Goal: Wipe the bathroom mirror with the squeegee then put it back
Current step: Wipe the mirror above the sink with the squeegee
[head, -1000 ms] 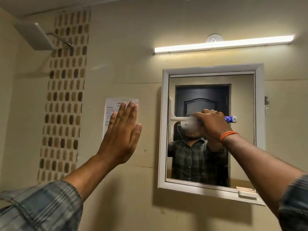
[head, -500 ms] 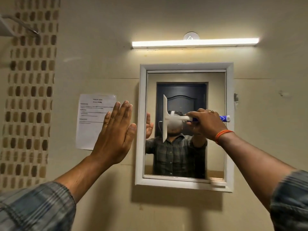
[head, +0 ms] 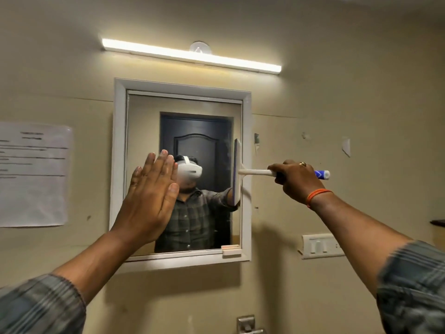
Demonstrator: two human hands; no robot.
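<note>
A white-framed mirror (head: 204, 112) hangs on the beige wall. My right hand (head: 297, 180) grips the white and blue handle of the squeegee (head: 255, 172), held level. Its upright blade (head: 237, 172) rests at the mirror's right edge, against the glass beside the frame. My left hand (head: 150, 196) is raised flat with fingers together, in front of the mirror's left half; whether it touches the glass I cannot tell. It holds nothing.
A tube light (head: 192, 55) runs above the mirror. A printed paper sheet (head: 33, 174) is stuck to the wall at the left. A switch plate (head: 322, 245) sits right of the mirror, and a metal fitting (head: 248, 325) shows at the bottom edge.
The squeegee has swept from the mirror's left side across to its right edge. The view has swung right, so my left hand now lies over the mirror instead of the wall.
</note>
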